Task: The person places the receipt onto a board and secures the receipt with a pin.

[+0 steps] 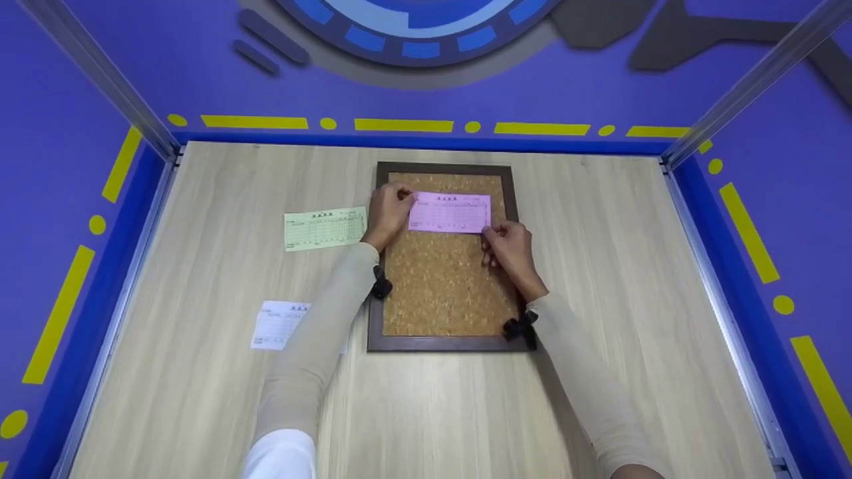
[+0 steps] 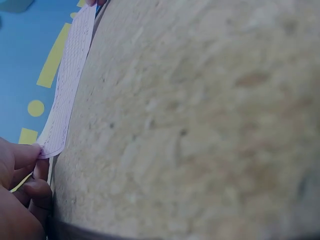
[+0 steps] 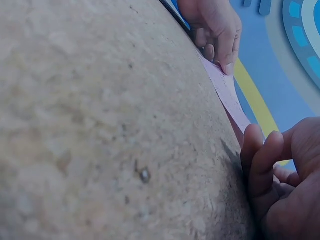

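A pink printed slip (image 1: pixel 449 214) is held over the upper part of a cork board (image 1: pixel 439 286) with a dark brown frame. My left hand (image 1: pixel 389 211) pinches the slip's left end between thumb and finger. At the lower right corner, my right hand (image 1: pixel 511 247) pinches the slip, its other fingers curled in. The left wrist view shows the slip (image 2: pixel 70 85) edge-on and slightly bowed, with the left hand (image 2: pixel 22 185) at its near end. In the right wrist view both the right hand (image 3: pixel 285 185) and the slip (image 3: pixel 227 95) appear.
A green printed slip (image 1: pixel 324 229) lies on the wooden table (image 1: pixel 200 266) left of the board. Nearer, a white printed slip (image 1: pixel 273 326) is partly covered by the left forearm. Blue walls with yellow marks (image 1: pixel 404 125) enclose the table's back and sides.
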Available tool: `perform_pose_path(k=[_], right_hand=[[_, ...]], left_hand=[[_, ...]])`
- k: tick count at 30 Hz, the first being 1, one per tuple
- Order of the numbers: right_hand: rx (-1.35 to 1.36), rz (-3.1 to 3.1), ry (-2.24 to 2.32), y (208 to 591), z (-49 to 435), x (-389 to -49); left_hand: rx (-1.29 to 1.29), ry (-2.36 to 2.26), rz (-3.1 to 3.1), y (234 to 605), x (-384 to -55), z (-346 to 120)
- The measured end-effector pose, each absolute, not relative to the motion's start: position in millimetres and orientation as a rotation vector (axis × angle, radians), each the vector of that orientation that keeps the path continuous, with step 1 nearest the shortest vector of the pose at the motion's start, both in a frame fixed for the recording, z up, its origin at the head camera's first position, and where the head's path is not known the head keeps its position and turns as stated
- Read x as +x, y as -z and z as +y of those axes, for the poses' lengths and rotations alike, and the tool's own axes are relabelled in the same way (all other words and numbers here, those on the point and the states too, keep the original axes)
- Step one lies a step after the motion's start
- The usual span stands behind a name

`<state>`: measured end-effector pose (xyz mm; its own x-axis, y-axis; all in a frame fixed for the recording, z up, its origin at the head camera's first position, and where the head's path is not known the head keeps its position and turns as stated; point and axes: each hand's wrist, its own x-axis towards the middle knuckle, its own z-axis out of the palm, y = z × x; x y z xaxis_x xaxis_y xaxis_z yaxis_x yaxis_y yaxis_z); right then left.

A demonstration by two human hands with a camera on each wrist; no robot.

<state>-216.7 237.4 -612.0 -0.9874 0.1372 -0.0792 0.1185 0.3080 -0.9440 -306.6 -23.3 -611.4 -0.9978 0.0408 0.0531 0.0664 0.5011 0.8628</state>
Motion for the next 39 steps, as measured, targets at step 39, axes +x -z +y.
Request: perform_pose_path(k=[39], right_hand=[[-0.304, -2.624, -1.601, 608.9, 227.9, -220.6]], left_hand=[[-0.17, 1.294, -2.836, 615.0, -307.1, -18.6]])
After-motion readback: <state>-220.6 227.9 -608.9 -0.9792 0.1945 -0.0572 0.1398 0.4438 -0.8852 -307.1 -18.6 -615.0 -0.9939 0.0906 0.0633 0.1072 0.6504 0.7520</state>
